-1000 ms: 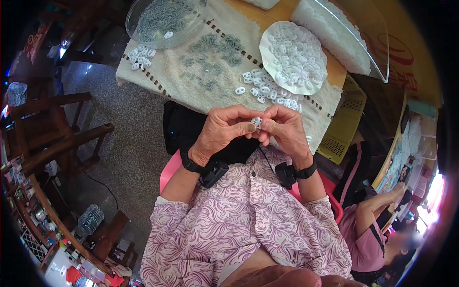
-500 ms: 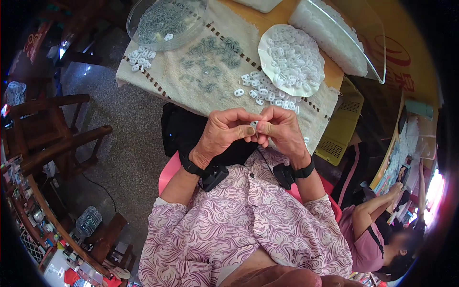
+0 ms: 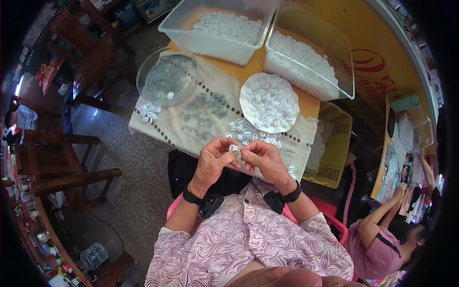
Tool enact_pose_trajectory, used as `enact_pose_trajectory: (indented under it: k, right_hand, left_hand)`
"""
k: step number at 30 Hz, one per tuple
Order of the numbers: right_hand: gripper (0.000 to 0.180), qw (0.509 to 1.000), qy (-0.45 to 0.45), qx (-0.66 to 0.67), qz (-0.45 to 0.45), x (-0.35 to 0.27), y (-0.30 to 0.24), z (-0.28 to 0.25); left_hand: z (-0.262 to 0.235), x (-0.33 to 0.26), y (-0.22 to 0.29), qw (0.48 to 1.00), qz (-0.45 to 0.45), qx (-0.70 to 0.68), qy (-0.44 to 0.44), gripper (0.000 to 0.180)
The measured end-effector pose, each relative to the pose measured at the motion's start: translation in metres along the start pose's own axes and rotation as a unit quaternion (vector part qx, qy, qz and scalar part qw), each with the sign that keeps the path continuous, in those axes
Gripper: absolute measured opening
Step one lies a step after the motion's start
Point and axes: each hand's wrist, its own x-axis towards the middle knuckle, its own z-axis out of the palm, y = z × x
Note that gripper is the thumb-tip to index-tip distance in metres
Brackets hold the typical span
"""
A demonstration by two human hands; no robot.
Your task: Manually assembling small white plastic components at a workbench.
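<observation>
Between the thumb and index finger of my left hand (image 3: 213, 161) is a small white two-hole plastic piece (image 3: 233, 148). My right hand (image 3: 263, 161) is closed in a pinch just beside it; whatever its fingertips hold is too small to make out. Both hands hover over the front edge of a cream cloth (image 3: 167, 115). Beyond them lie loose white plastic pieces (image 3: 248, 130) and a white plate (image 3: 245, 109) heaped with more. Small grey metal parts (image 3: 205, 110) are scattered on the cloth, and a clear round bowl (image 3: 140, 86) holds many like them.
Two clear bins (image 3: 239, 57) of white pieces stand at the back of the table. A yellow crate (image 3: 334, 158) is at the table's right side. Wooden chairs (image 3: 71, 167) are on the left. Another person (image 3: 377, 248) sits at the right, by a second table.
The view has shifted, showing more of the table's far side. My hands, which met around the white piece, are now slightly apart, with the piece in the left.
</observation>
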Motion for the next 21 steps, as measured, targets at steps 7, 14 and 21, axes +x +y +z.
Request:
enact_pose_trajectory:
  k: [7, 14, 21]
  right_hand:
    - [0.014, 1.0, 0.01, -0.008, -0.001, -0.007, -0.008, -0.007]
    - [0.015, 0.998, 0.043, 0.001, -0.035, -0.022, -0.015, -0.017]
    - [0.014, 0.992, 0.115, -0.017, -0.052, -0.03, -0.018, -0.027]
  left_hand:
    - [0.01, 0.025, 0.047, 0.996, 0.029, 0.072, 0.044, 0.021]
    - [0.022, 0.089, 0.113, 0.985, 0.065, 0.146, 0.066, 0.02]
    - [0.027, 0.196, 0.153, 0.974, 0.146, 0.171, -0.019, 0.02]
